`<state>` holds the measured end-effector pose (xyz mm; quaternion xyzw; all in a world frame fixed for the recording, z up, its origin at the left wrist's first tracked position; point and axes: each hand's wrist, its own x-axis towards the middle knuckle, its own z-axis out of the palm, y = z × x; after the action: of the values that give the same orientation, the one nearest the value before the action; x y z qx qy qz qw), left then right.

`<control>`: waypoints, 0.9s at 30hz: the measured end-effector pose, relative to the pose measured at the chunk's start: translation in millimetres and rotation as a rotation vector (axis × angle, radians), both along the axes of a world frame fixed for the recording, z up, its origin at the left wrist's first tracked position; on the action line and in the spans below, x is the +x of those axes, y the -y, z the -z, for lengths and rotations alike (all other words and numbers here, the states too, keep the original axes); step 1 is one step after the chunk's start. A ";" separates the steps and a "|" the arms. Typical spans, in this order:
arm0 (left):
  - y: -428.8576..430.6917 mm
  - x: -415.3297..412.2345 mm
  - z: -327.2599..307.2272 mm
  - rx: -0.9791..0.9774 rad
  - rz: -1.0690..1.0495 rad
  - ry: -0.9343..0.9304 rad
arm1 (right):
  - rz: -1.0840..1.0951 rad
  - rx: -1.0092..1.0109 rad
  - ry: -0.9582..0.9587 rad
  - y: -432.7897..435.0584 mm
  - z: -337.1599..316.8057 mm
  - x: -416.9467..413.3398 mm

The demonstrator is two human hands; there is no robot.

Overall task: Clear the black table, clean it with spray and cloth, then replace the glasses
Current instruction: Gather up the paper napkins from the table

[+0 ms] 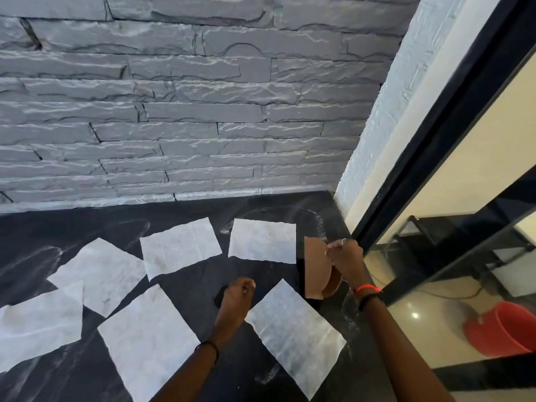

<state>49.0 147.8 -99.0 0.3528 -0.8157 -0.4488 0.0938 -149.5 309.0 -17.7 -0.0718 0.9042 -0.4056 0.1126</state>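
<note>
So the right hand (345, 256) has its grip pinched on the top edge of a brown cardboard-looking piece (314, 268) standing upright at about 3 o'clock on the black counter (185, 216). Something brown and rounded sits behind it, under the wrist, but it's mostly hidden, so I can't tell what it is. The left hand (236, 297) is curled into a loose fist near the middle, fingers pressed together; there's a dark shape just under the knuckles that I honestly can't make out (could be an object, could be shadow), so I can't say whether it's holding anything.

Six white paper sheets (179, 248) lie flat across the counter, fanned from 9 o'clock round to 5 o'clock, a couple overlapping on the left, and the leftmost one is cut off by the frame. Streaky smears show on the bare black surface between them.

The counter's right edge runs right beside the right forearm, with a drop to a glossy floor where a red bucket (504, 329) sits at 4 o'clock. The grey stone wall (174, 111) closes off the far side at 12. No readable writing anywhere.
</note>
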 end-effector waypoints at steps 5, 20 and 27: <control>5.1 1.6 0.0 -0.018 0.026 -0.008 | -0.093 0.272 -0.061 8.2 1.8 -5.2; -5.2 18.5 25.5 -0.366 0.257 0.317 | -0.787 0.691 -0.406 35.8 78.8 46.7; -9.8 21.3 35.0 -0.436 0.260 0.358 | -0.824 0.534 -0.350 34.0 109.4 73.8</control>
<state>70.3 157.6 -134.0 0.2904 -0.9345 -0.2025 -0.0361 -75.8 274.9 -127.1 -0.4573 0.8782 -0.0647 0.1242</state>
